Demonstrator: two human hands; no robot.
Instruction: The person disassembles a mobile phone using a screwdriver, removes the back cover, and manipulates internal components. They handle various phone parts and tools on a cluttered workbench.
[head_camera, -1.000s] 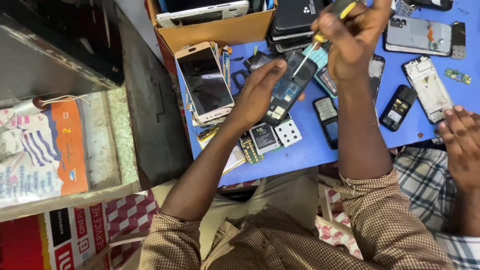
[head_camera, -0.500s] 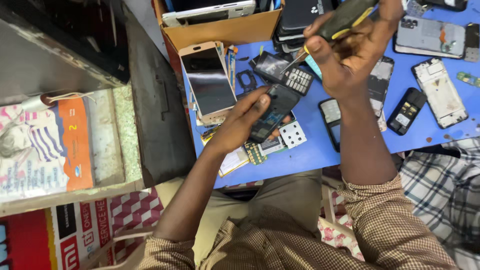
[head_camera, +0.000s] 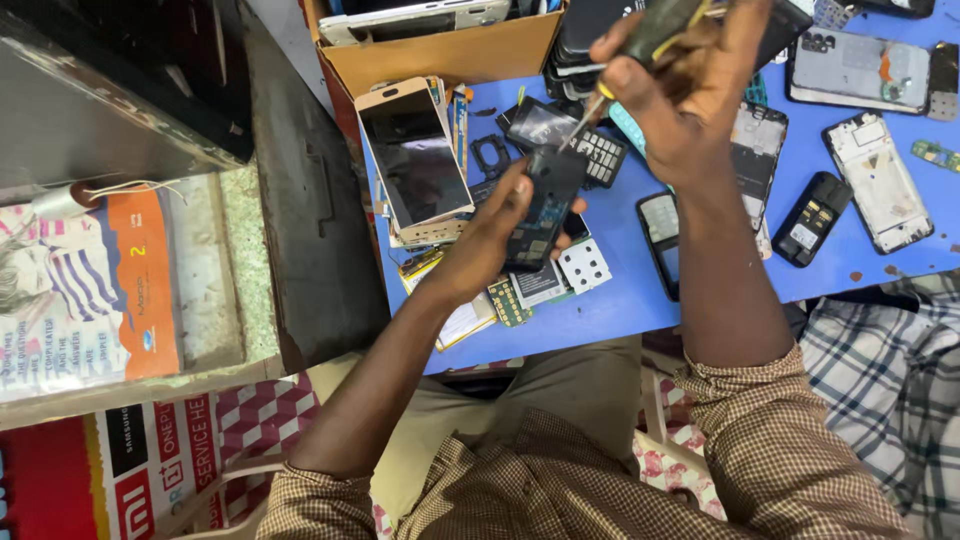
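Left hand fingers clasping black opened phone, right hand gripping screwdriver, tip seemingly touching

A blue table carries phone parts: a gold phone at nine o'clock, a keypad near six, a black battery and white frame at three, a cardboard box at eleven o'clock

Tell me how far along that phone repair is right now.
Done: the small phone is opened, its insides showing. In hand: the left hand holds it over the blue table, and the right hand puts a screwdriver tip to its top end. Left: loose parts, a keypad among them, lie unfitted.
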